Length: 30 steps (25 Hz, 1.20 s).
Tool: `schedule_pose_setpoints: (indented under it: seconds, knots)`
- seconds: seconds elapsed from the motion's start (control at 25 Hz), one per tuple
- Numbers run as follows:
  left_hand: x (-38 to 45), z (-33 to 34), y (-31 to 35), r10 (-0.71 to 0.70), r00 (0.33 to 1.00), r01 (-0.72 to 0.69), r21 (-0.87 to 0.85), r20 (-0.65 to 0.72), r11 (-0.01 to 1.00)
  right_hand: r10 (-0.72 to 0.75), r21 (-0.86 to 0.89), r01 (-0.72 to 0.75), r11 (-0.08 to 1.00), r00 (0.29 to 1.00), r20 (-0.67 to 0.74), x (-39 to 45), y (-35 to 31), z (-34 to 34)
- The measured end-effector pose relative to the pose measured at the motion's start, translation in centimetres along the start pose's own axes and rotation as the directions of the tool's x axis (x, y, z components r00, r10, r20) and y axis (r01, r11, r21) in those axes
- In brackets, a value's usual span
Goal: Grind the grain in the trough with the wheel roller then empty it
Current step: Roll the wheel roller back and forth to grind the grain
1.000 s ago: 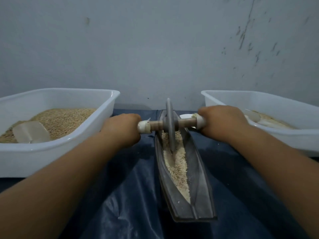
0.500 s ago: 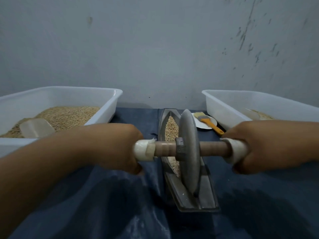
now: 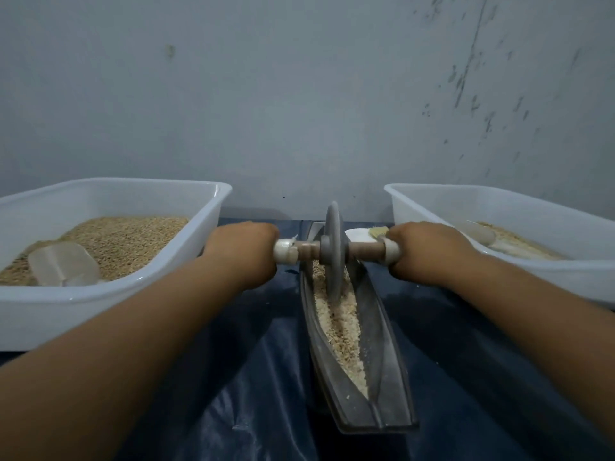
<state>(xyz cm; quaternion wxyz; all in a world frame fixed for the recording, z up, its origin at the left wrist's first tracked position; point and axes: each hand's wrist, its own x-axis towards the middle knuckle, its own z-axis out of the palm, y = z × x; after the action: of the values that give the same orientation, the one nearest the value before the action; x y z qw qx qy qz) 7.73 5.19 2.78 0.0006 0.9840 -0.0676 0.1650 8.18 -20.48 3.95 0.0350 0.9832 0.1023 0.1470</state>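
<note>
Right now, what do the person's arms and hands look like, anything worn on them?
Both arms are bare along the whole stretch in view, with no sleeves showing. The left hand and the right hand wear no gloves. No watch, bracelet or ring shows, though the fingers are mostly out of sight. No markings or bandages show on either forearm.

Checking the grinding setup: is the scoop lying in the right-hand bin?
No, the scoop lies on the grain in the left bin.
</note>
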Motion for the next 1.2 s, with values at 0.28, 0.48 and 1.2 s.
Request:
schedule_pose_setpoints:
  seconds: [0.28,0.48,1.2]
  knots:
    - [-5.8,-5.0,-0.4,0.185,0.887,-0.137,-0.141,0.424,0.980,-0.180,0.296,-0.024,0.955,0.745,0.642,-7.5,1.6,-6.4]
    - [-1.8,-1.3,1.0,0.076,0.996,-0.079,0.060,0.050,0.995,0.045,0.036,-0.051,0.998,0.989,0.138,-2.0,0.0,-0.3]
    - [-1.9,-1.5,1.3,0.158,0.982,-0.167,0.088,0.099,0.982,0.032,0.028,-0.038,0.999,0.978,0.208,-3.5,0.2,-0.6]
